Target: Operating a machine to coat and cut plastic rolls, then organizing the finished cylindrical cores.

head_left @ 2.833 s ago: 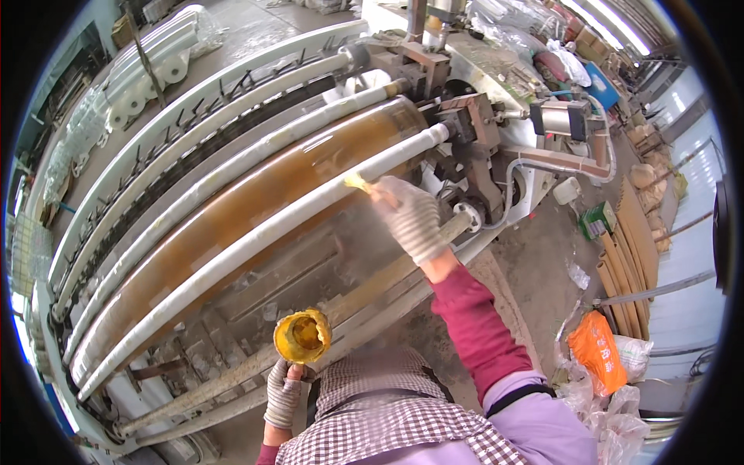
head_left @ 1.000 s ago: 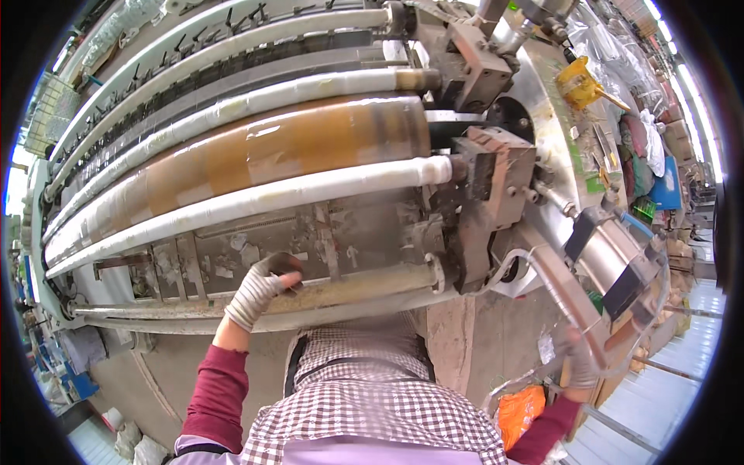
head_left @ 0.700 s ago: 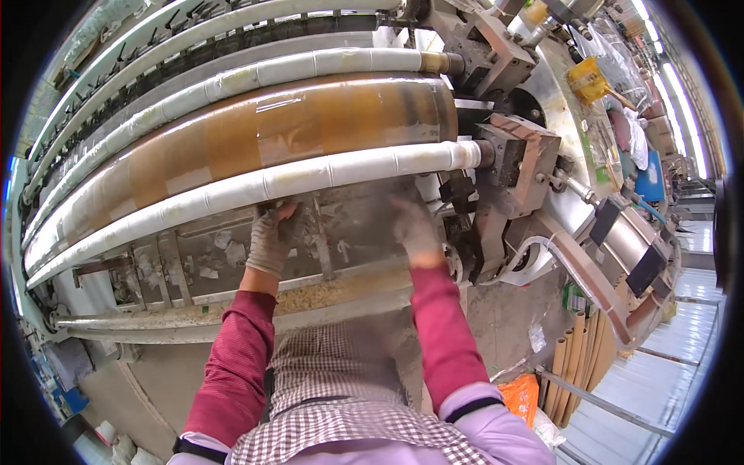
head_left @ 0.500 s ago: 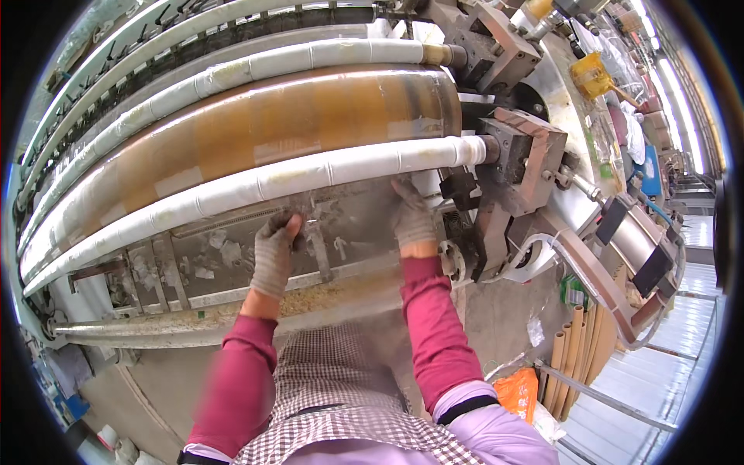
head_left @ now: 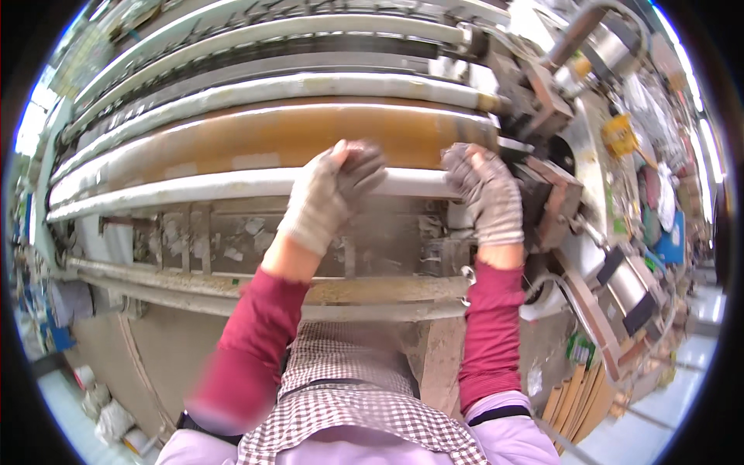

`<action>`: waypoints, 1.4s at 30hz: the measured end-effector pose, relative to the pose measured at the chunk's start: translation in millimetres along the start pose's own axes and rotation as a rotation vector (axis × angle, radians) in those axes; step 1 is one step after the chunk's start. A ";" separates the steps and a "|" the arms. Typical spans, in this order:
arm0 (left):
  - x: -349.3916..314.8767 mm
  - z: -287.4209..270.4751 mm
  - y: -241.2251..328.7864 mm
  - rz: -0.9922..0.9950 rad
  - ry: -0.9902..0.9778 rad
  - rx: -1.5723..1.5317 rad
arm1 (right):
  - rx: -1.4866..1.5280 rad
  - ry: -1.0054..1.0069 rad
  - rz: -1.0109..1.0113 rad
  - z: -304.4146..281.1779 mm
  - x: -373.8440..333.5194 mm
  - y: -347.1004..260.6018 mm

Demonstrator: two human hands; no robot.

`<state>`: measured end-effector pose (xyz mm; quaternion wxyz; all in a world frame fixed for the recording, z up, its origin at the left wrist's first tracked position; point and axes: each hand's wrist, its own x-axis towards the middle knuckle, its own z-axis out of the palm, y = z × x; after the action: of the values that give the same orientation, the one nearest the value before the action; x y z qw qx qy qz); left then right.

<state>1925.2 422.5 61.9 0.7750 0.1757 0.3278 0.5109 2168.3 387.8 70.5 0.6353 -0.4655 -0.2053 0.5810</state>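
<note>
Both my hands wear grey knit gloves and reach up onto a long white roller (head_left: 194, 188) of a big machine. My left hand (head_left: 332, 190) curls over the roller near its middle. My right hand (head_left: 487, 190) rests on the same roller near its right end, beside the metal end bracket (head_left: 552, 203). Just behind the white roller lies a wide amber-brown roll (head_left: 256, 139). Whether either hand fully grips the roller is unclear because of motion blur.
More white rollers (head_left: 271, 87) run parallel above the brown roll. A dirty metal rail (head_left: 232, 291) crosses in front of my body. Machine housings and pipes (head_left: 589, 39) stand at the right. Cardboard pieces (head_left: 577, 399) lean at the lower right, white rolls (head_left: 105, 411) lie at the lower left.
Both hands have risen from the machine panel below the white roller up onto the roller itself. The view has moved closer to the machine.
</note>
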 end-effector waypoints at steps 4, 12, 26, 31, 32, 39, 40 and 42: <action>47.2 16.1 16.2 -0.062 0.096 -0.303 | 0.143 -0.136 -0.033 -25.7 56.4 -10.6; -23.5 -27.8 53.6 0.206 -0.294 0.149 | -0.320 -0.175 -0.274 47.5 -74.2 47.0; -60.4 -330.5 109.6 0.008 0.143 0.640 | -0.081 0.172 0.135 178.2 -48.2 294.2; -115.2 -302.3 136.7 0.033 0.070 0.561 | -0.066 0.117 0.139 175.3 -126.3 277.8; -120.3 -295.5 143.0 0.008 0.050 0.592 | 0.019 0.085 0.211 185.8 -132.9 265.1; -62.7 -205.5 217.9 -0.066 -0.012 0.186 | -0.141 -0.059 0.107 237.7 -41.2 171.5; -43.7 -211.8 217.2 -0.160 -0.063 -0.040 | -0.081 -0.068 0.084 246.8 -27.3 161.1; -24.3 -210.0 219.2 -0.038 -0.027 -0.213 | 0.034 -0.068 0.137 254.8 -11.2 148.0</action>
<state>1626.1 478.5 51.1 0.8032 0.0929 0.2645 0.5257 1880.4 451.2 73.6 0.5945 -0.4474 -0.1847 0.6421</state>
